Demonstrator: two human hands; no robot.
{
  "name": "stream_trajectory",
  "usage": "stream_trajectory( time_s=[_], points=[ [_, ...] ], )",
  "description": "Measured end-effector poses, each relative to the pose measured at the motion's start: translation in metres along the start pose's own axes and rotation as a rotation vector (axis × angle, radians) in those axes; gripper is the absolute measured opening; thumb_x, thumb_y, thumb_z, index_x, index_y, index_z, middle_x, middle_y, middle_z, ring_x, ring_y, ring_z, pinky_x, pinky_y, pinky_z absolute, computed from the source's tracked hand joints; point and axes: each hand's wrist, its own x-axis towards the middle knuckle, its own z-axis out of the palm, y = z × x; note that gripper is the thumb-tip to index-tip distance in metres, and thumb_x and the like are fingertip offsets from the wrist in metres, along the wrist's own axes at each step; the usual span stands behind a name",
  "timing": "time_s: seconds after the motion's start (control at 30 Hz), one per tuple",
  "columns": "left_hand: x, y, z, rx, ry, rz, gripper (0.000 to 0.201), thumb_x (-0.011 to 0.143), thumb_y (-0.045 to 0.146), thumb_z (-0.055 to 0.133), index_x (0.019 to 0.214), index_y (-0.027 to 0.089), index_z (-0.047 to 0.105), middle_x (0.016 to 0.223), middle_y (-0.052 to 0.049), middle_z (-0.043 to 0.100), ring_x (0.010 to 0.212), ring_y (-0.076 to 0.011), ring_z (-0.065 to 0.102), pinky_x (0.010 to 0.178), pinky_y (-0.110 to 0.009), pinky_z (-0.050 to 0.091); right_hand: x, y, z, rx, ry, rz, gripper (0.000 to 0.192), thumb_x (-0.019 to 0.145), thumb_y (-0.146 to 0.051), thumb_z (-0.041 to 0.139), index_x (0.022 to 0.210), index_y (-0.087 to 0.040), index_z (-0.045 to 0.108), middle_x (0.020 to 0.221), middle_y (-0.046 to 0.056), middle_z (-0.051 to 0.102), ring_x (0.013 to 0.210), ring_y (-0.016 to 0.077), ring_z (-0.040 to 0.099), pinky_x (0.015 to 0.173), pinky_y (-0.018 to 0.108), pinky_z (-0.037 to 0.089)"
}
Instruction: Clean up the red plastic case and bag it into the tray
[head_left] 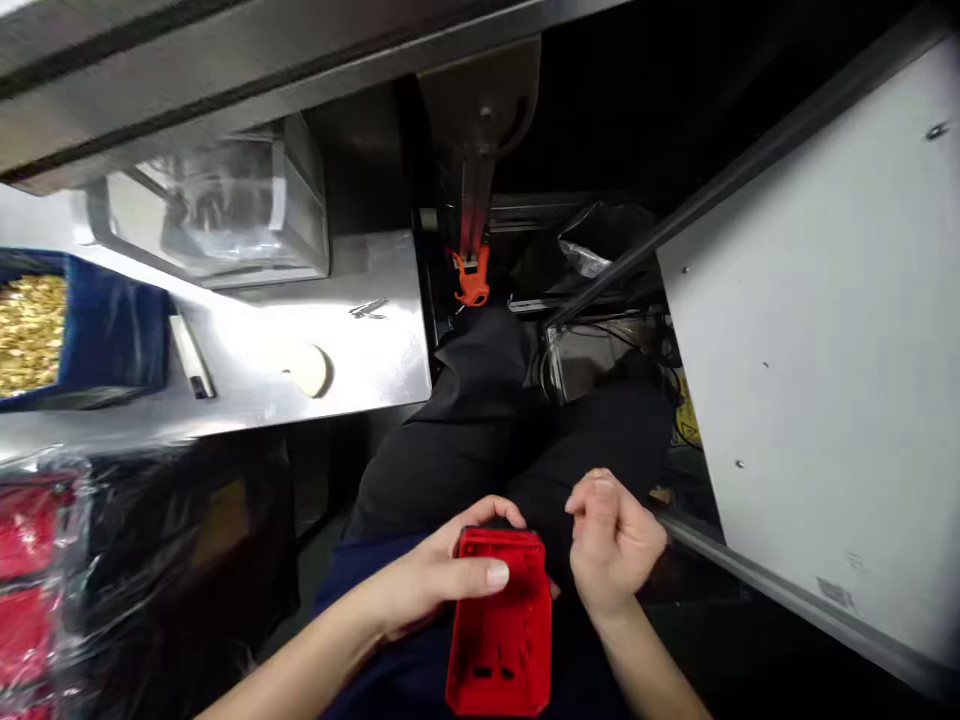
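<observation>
My left hand (442,575) grips a red plastic housing (501,640) over my lap, with the thumb across its top and the fingers curled round its far end. The housing is box-like and has slots near its lower edge. Just to its right, my right hand (611,545) hovers with the fingers curled and pinched together. Whether something small sits between those fingertips cannot be made out. My dark trousers (480,420) fill the space beneath both hands.
A steel work surface (360,330) lies at upper left with a clear plastic tub (217,215), a blue bin of brass parts (34,330) and a round disc (309,370). An orange clamp (472,282) hangs ahead. A white panel (825,330) stands right; wrapped red parts (34,560) sit left.
</observation>
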Motion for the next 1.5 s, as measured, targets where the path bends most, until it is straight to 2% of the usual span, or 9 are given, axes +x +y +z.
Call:
stream_trajectory(
  time_s=[0.13, 0.27, 0.4, 0.57, 0.7, 1.03, 1.27, 1.37, 1.5],
  points=[
    [-0.006, 0.002, -0.002, 0.037, -0.044, 0.072, 0.073, 0.079, 0.070, 0.075, 0.126, 0.020, 0.050, 0.122, -0.024, 0.075, 0.109, -0.0355, 0.076, 0.097, -0.050, 0.055, 0.011, 0.004, 0.000, -0.106, -0.063, 0.154, 0.040, 0.106, -0.037, 0.051, 0.072, -0.019, 0.060, 0.063, -0.003, 0.051, 0.053, 0.0107, 0.047, 0.052, 0.025, 0.037],
    [-0.014, 0.006, -0.016, 0.078, -0.225, 0.071, 0.109, 0.059, 0.073, 0.086, 0.146, 0.020, 0.047, 0.144, -0.027, 0.063, 0.135, -0.0434, 0.060, 0.111, -0.058, 0.045, 0.048, 0.001, 0.025, -0.236, -0.267, 0.068, 0.019, 0.101, -0.034, 0.060, 0.114, -0.023, 0.067, 0.101, 0.004, 0.068, 0.089, 0.0176, 0.066, 0.077, 0.028, 0.053],
    [-0.018, 0.002, -0.041, -0.006, -0.207, 0.066, 0.115, 0.056, 0.040, 0.101, 0.154, 0.025, 0.042, 0.143, -0.021, 0.066, 0.133, -0.0395, 0.062, 0.109, -0.054, 0.048, 0.099, -0.010, 0.099, -0.245, -0.605, -0.114, 0.020, 0.103, -0.024, 0.051, 0.115, -0.025, 0.067, 0.111, 0.005, 0.069, 0.097, 0.0183, 0.068, 0.085, 0.030, 0.055],
    [-0.017, -0.006, -0.070, -0.115, -0.057, 0.191, 0.106, 0.063, 0.044, 0.097, 0.153, 0.019, 0.047, 0.144, -0.024, 0.065, 0.132, -0.0384, 0.063, 0.110, -0.052, 0.048, 0.154, -0.020, 0.222, -0.462, -0.741, -0.442, 0.029, 0.099, -0.025, 0.061, 0.128, -0.022, 0.061, 0.125, 0.011, 0.062, 0.113, 0.0261, 0.063, 0.098, 0.038, 0.053],
    [-0.017, -0.004, -0.079, -0.065, -0.084, 0.196, 0.099, 0.060, 0.046, 0.098, 0.145, 0.017, 0.057, 0.151, -0.025, 0.059, 0.136, -0.0393, 0.060, 0.111, -0.049, 0.049, 0.174, -0.018, 0.266, -0.685, -0.852, -0.561, 0.030, 0.093, -0.027, 0.070, 0.122, -0.020, 0.063, 0.130, 0.014, 0.060, 0.121, 0.0343, 0.057, 0.101, 0.046, 0.050],
    [-0.011, 0.000, -0.083, -0.215, -0.087, 0.182, 0.107, 0.055, 0.048, 0.100, 0.146, 0.016, 0.056, 0.141, -0.024, 0.066, 0.132, -0.0408, 0.062, 0.111, -0.052, 0.048, 0.156, -0.026, 0.211, -0.730, -1.019, -0.416, 0.015, 0.098, -0.034, 0.059, 0.109, -0.024, 0.062, 0.089, 0.001, 0.069, 0.071, 0.0202, 0.063, 0.064, 0.030, 0.041],
    [-0.008, 0.001, -0.083, -0.163, -0.016, 0.191, 0.119, 0.059, 0.050, 0.098, 0.158, 0.024, 0.038, 0.143, -0.019, 0.064, 0.131, -0.0372, 0.061, 0.110, -0.050, 0.045, 0.121, -0.056, 0.111, -0.393, -0.969, -0.007, 0.018, 0.100, -0.038, 0.062, 0.110, -0.026, 0.072, 0.083, -0.002, 0.066, 0.066, 0.0120, 0.058, 0.061, 0.023, 0.045],
    [-0.005, 0.003, -0.081, -0.147, -0.028, 0.193, 0.115, 0.062, 0.049, 0.096, 0.158, 0.024, 0.038, 0.141, -0.018, 0.065, 0.127, -0.0363, 0.063, 0.107, -0.048, 0.048, 0.098, -0.065, 0.074, -0.465, -1.062, 0.024, 0.013, 0.100, -0.029, 0.062, 0.109, -0.027, 0.072, 0.084, -0.003, 0.064, 0.067, 0.0111, 0.056, 0.063, 0.023, 0.045],
    [-0.002, 0.004, -0.077, -0.167, -0.009, 0.193, 0.113, 0.066, 0.044, 0.096, 0.160, 0.028, 0.034, 0.152, -0.018, 0.056, 0.137, -0.0372, 0.057, 0.114, -0.052, 0.042, 0.077, -0.062, 0.057, -0.545, -1.111, -0.045, 0.015, 0.103, -0.026, 0.057, 0.110, -0.024, 0.070, 0.077, -0.003, 0.057, 0.064, 0.0115, 0.054, 0.062, 0.025, 0.044]
  ],
)
